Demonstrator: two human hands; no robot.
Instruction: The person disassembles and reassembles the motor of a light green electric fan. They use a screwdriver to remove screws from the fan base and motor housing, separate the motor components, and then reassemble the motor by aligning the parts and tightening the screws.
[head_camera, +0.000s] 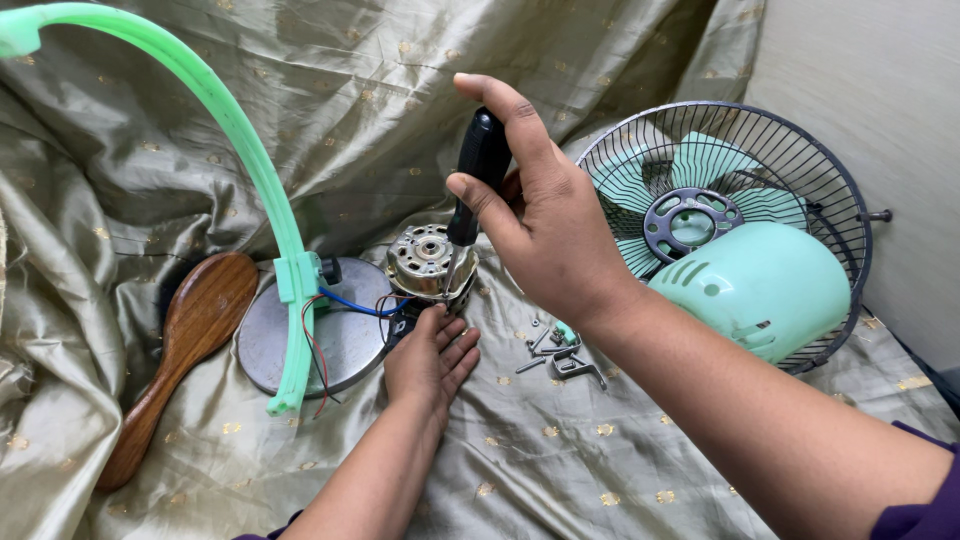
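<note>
Head view: fan motor (432, 262) sits centre frame on the olive cloth (560, 450). Looks dense, rigid metal, prob. heavy for its size; thin wires fragile, so hold by the casing. Left hand (430, 360) flat, fingers loose against motor's base. Right hand (545, 225) wrapped round black screwdriver (478, 170), tip down on motor. Right: wire guard (800, 160) w/ mint housing (765, 285). Loose screws (555, 350) just beside. Left: round base plate (345, 345), green arc (240, 130), wooden brush (185, 340).

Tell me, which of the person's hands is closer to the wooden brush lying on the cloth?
Left. The left hand rests at the fan motor, right of the wooden brush. The right hand is raised further right, holding the screwdriver.
</note>
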